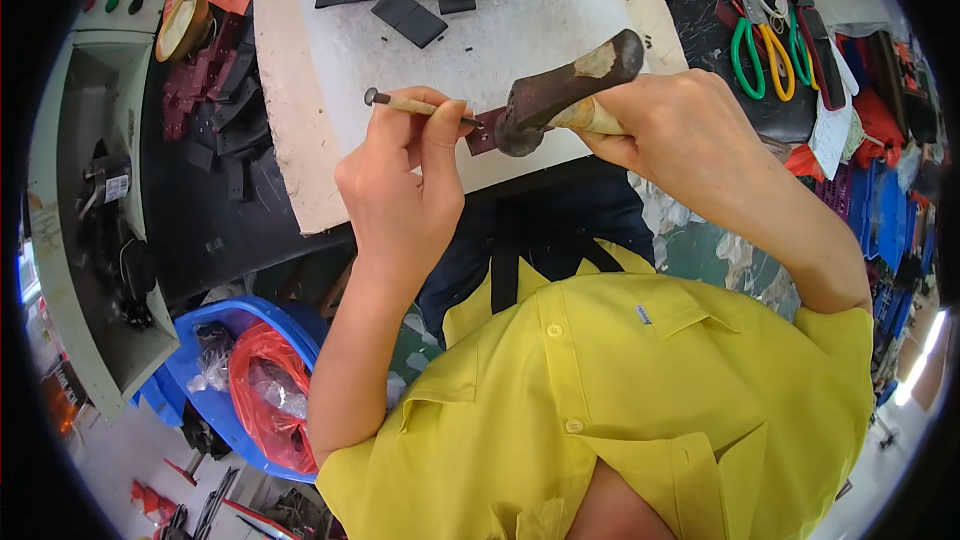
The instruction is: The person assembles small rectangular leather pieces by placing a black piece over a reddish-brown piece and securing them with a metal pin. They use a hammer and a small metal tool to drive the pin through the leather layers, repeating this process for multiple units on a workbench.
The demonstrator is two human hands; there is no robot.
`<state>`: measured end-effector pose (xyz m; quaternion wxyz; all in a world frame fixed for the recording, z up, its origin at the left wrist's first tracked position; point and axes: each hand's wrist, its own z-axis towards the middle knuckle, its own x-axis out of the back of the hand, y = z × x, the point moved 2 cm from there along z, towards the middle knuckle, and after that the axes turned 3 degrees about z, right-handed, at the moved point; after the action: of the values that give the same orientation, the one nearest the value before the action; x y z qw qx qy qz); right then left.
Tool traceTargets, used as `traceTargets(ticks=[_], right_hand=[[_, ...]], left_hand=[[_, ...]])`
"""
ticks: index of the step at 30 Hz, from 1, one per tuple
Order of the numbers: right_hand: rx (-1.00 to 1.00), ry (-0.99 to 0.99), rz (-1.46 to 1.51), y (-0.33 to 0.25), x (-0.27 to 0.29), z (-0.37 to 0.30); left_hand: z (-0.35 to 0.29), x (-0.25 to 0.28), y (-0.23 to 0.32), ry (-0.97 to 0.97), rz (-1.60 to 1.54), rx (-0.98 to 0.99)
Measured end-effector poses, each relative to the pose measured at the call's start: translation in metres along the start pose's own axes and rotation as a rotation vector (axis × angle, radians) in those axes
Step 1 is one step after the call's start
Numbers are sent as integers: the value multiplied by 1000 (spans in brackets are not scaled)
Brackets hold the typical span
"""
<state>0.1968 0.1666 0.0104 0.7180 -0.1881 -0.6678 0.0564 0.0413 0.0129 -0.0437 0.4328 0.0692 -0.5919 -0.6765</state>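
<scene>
My left hand (400, 190) pinches a thin hole punch (402, 103) with pale wrapping round its shaft. The punch's tip points right, to a small dark red leather piece (482, 140) with little holes in it. My right hand (672, 125) is wrapped round the pale handle of a hammer (560, 90). The hammer's dark, worn head is over the right part of the leather piece and hides some of it. Under the piece lies a whitish work board (350, 60), on top of a larger beige board (280, 90).
Several black folded strips (409, 18) lie at the board's far side. More black and dark red pieces (195, 85) are piled at the left. Green- and yellow-handled scissors (770, 55) lie at the right. A blue bin (215, 325) with a red bag stands lower left.
</scene>
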Motion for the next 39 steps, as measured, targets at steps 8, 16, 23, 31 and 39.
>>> traceTargets(ticks=[8,16,23,31,39], right_hand=[[-2,-7,16,-2,2,-1],[21,79,33,5,-1,-2],[-105,510,691,-6,94,13],[-331,238,-260,50,62,13],[-364,592,-508,166,11,-71]], left_hand=[[0,-2,-2,-9,75,-18],[1,-6,11,-31,359,-196],[-1,-8,17,12,470,-300],[-6,-12,8,-90,520,-328],[-9,-12,15,-96,636,-365]])
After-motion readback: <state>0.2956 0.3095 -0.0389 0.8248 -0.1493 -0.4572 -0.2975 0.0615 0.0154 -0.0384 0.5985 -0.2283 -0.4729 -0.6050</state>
